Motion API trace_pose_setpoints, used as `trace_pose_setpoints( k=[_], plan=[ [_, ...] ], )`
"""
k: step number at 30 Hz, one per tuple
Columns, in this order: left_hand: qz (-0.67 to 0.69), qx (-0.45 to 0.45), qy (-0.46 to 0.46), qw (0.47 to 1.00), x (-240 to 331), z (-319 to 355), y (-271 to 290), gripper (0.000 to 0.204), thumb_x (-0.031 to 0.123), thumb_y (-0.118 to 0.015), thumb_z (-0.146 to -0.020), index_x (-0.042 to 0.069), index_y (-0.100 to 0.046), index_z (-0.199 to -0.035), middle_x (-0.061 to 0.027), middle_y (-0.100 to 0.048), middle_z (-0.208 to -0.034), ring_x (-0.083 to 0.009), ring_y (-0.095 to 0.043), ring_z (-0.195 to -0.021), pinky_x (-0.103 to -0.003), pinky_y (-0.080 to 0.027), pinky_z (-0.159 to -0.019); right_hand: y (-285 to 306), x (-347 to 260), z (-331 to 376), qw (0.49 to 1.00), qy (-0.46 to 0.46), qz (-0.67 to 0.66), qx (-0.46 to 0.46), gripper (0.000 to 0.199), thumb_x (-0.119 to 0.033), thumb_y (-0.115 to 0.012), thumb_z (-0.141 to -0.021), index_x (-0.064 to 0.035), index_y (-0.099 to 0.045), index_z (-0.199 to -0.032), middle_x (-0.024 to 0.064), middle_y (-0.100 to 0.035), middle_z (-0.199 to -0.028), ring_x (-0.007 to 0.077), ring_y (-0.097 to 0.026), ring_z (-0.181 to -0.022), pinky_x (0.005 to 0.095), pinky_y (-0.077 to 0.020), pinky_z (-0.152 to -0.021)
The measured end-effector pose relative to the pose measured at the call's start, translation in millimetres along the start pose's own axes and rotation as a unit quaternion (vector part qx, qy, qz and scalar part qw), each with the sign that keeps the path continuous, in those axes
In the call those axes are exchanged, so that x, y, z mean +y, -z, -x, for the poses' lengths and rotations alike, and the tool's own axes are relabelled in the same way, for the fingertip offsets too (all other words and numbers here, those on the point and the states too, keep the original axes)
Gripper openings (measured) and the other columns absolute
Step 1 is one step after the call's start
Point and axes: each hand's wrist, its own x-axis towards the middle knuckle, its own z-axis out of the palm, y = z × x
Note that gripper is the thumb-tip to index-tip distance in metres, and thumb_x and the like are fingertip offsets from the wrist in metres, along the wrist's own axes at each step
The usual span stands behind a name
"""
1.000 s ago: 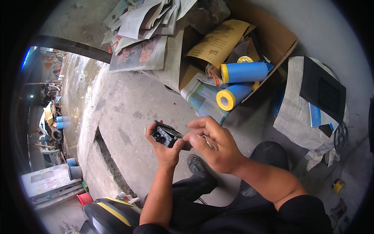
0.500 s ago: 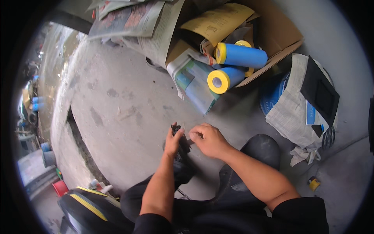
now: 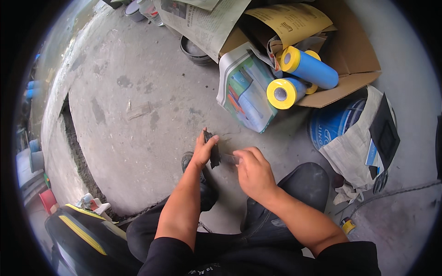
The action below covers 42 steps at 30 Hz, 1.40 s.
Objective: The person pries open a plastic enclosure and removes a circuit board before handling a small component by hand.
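Observation:
My left hand (image 3: 201,151) is closed on a dark, ragged-edged flat black piece (image 3: 215,157), thumb across its face. Just to its right, my right hand (image 3: 254,174) is closed in a pinch. Between the fingertips and the black piece stretches a thin, pale, see-through strip (image 3: 229,158); its exact kind is too faint to tell. Both hands are above the concrete floor, in front of my bent knees, with a small gap between them.
A cardboard box (image 3: 354,85) at the upper right holds papers and blue rolls with yellow ends (image 3: 315,69). Beside it stands a blue bucket (image 3: 329,124) draped with cloth. A dark bowl (image 3: 195,53) sits farther off. At the lower left lies a black-and-yellow bag (image 3: 87,237).
My right hand has drawn a little away from the left and turned downward. The black piece and pale strip now show more plainly. The whole view has shifted.

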Motion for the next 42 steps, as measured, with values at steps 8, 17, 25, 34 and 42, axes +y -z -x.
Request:
trace_pose_setpoints(
  k=[8, 17, 25, 34, 42],
  plan=[
    [0.025, 0.076, -0.009, 0.997, -18, -14, -4, 0.081, 0.045, -0.059, -0.088, 0.002, -0.028, -0.149, -0.0196, -0.03, -0.145, -0.0288, -0.035, -0.133, -0.038, -0.027, -0.111, -15, 7, 3, 0.996, 0.065, 0.049, 0.03, 0.028, 0.006, -0.056, -0.08, 0.0038, -0.058, -0.108, 0.0177, -0.058, -0.103, 0.0354, -0.063, -0.086, 0.0396, -0.0535, -0.073],
    [0.02, 0.136, -0.045, 0.99, -39, -22, -1, 0.056, 0.048, -0.057, -0.093, 0.001, -0.053, -0.122, -0.0076, -0.052, -0.109, -0.0181, -0.048, -0.101, -0.031, -0.039, -0.09, -37, 25, 2, 0.991, 0.112, 0.07, 0.027, 0.027, 0.004, -0.057, -0.082, 0.0026, -0.057, -0.109, 0.0166, -0.057, -0.105, 0.0353, -0.063, -0.087, 0.0403, -0.0543, -0.074],
    [0.094, 0.242, -0.027, 0.965, -36, -14, -27, 0.069, 0.047, -0.058, -0.094, -0.008, -0.045, -0.134, -0.0179, -0.059, -0.12, -0.0239, -0.055, -0.11, -0.032, -0.041, -0.097, -27, 6, -10, 0.971, 0.006, 0.196, -0.139, 0.027, -0.002, -0.059, -0.083, 0.0016, -0.059, -0.109, 0.0181, -0.063, -0.101, 0.0384, -0.065, -0.083, 0.0413, -0.0548, -0.073],
    [-0.036, 0.333, -0.056, 0.941, -29, -15, -41, 0.074, 0.051, -0.054, -0.093, -0.008, -0.043, -0.137, -0.0295, -0.048, -0.134, -0.0399, -0.048, -0.124, -0.041, -0.036, -0.105, -52, 3, -33, 0.772, -0.02, 0.541, -0.333, 0.029, -0.017, -0.057, -0.087, -0.0024, -0.06, -0.113, 0.01, -0.066, -0.099, 0.0204, -0.068, -0.082, 0.0376, -0.0499, -0.068],
    [-0.126, 0.336, -0.027, 0.933, -17, -9, -45, 0.078, 0.05, -0.064, -0.087, -0.01, -0.045, -0.133, -0.028, -0.053, -0.127, -0.0423, -0.05, -0.119, -0.043, -0.039, -0.102, -68, 47, -30, 0.766, -0.008, 0.555, -0.325, 0.02, -0.021, -0.054, -0.089, -0.0071, -0.061, -0.103, 0.0066, -0.068, -0.089, 0.02, -0.068, -0.076, 0.0391, -0.0471, -0.065]
  ],
)
